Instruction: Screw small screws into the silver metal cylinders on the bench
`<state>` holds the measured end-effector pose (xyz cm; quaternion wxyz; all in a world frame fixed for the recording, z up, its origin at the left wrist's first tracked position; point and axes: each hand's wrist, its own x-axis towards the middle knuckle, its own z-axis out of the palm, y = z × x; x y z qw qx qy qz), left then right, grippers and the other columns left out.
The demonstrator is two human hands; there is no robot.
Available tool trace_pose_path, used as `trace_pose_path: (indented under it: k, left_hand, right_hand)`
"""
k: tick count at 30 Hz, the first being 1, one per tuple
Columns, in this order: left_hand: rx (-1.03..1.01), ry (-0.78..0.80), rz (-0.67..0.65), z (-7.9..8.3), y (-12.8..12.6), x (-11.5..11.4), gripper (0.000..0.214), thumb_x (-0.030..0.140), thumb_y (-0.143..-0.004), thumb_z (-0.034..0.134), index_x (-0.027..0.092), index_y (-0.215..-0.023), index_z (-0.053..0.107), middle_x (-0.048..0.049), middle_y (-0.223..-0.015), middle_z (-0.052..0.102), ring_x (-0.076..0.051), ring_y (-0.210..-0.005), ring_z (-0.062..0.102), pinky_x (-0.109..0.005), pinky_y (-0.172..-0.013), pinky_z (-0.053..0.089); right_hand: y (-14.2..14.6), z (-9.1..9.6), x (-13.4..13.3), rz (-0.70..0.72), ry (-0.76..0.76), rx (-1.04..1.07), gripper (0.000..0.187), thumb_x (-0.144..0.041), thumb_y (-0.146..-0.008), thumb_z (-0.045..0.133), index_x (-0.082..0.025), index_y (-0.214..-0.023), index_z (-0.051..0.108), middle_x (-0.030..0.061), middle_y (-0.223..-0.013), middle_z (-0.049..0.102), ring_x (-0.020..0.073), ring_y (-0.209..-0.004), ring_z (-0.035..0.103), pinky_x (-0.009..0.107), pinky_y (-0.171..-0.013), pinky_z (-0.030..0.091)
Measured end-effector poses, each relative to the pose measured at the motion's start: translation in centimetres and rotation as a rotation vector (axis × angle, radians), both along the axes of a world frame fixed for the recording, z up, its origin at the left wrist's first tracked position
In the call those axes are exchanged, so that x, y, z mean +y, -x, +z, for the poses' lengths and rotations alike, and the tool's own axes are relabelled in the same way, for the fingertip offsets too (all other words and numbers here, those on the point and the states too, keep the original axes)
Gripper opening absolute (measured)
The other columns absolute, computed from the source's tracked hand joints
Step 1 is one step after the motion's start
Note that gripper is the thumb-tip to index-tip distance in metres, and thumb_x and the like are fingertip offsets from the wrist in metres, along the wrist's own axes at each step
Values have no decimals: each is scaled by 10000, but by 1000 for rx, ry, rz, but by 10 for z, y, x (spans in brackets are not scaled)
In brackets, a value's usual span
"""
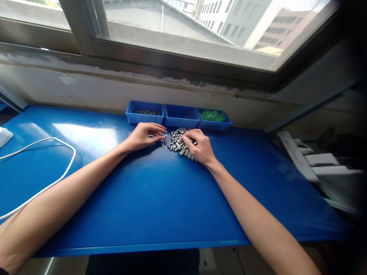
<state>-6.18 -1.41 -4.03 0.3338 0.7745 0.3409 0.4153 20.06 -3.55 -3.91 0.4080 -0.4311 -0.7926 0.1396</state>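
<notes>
A pile of small shiny metal pieces [177, 144] lies on the blue table. Longer dark grey cylindrical pieces [187, 154] are mixed in along its near and far sides. My left hand [145, 136] is at the left edge of the pile, thumb and forefinger closed on a small shiny metal piece [165, 136]. Over the right part of the pile, my right hand [200, 145] bends down with its thumb and fingers drawn together. Whatever sits between those fingertips is hidden among the pieces.
Three joined blue bins stand behind the pile: the left bin [145, 119] holds small metal parts, the middle bin [182, 122] shows a bare floor, and the right bin [215, 125] has green plastic. A white cable [75, 151] loops at left. A window ledge rises behind.
</notes>
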Motion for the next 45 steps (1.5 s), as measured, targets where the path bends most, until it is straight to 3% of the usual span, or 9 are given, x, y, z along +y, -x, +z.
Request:
trace_pose_path:
  k: [3,10,13,17,20,24,29,34,45]
  left_hand:
    - [-94,87,11,2,1,1,336,450,-794,800,125,-879,798,-146,-1125,752,-213,-911,741,-307,-822,621]
    - [-149,217,2,5,2,3,400,515,-822,779,138,-924,695,-30,-681,704,-129,-588,662,-228,-570,536]
    - [-300,166,159,4,3,6,435,528,-815,788,138,-979,688,-62,-777,750,-170,-692,730,-278,-682,595]
    - [-446,79,332,0,5,12,551,534,-836,763,141,-1211,671,-144,-1146,756,-264,-1019,758,-397,-933,610]
    - [-456,113,300,-2,6,13,673,525,-835,762,152,-1373,602,-186,-1360,663,-295,-1075,746,-448,-973,604]
    - [-389,82,242,0,4,7,634,473,-856,744,161,-1389,602,-169,-1333,686,-266,-1006,764,-414,-926,626]
    - [-26,-215,105,3,-4,-4,316,304,-910,663,153,-1174,751,-126,-1160,767,-243,-1027,749,-375,-971,592]
    - [226,-394,-142,1,-7,-6,300,218,-905,641,217,-1174,774,-110,-1222,752,-252,-1164,693,-390,-1020,564]
    - [202,-363,-72,-7,-4,-1,208,295,-934,659,176,-1023,804,-117,-1080,781,-205,-953,749,-301,-885,584]
  right_hand:
    - [0,0,0,-1,5,-3,172,-341,-947,631,-232,-856,729,61,-939,773,272,-1026,646,446,-944,515]
    - [0,2,-1,-2,16,-10,204,-377,-949,616,-241,-846,727,65,-933,775,280,-1018,649,465,-942,517]
    - [0,2,0,0,11,-7,208,-382,-947,618,-240,-841,727,67,-932,774,281,-1017,651,465,-944,517]
    - [0,1,0,7,15,-3,197,-373,-945,626,-239,-843,729,64,-935,773,278,-1024,650,458,-951,515]
    - [0,1,-1,8,10,-1,187,-355,-944,630,-233,-841,727,64,-925,771,274,-1015,649,453,-943,515]
    - [0,1,0,7,3,-3,177,-347,-943,631,-237,-843,727,61,-928,772,273,-1013,646,455,-944,514]
    - [0,1,-1,13,-2,-1,171,-343,-943,632,-239,-845,725,60,-929,772,272,-1010,647,457,-946,515]
    - [0,1,0,4,-1,-7,180,-360,-942,630,-245,-844,728,58,-933,776,275,-1017,650,462,-958,518]
    - [1,0,0,2,3,2,173,-357,-938,640,-244,-838,727,58,-930,775,273,-1023,650,462,-960,521]
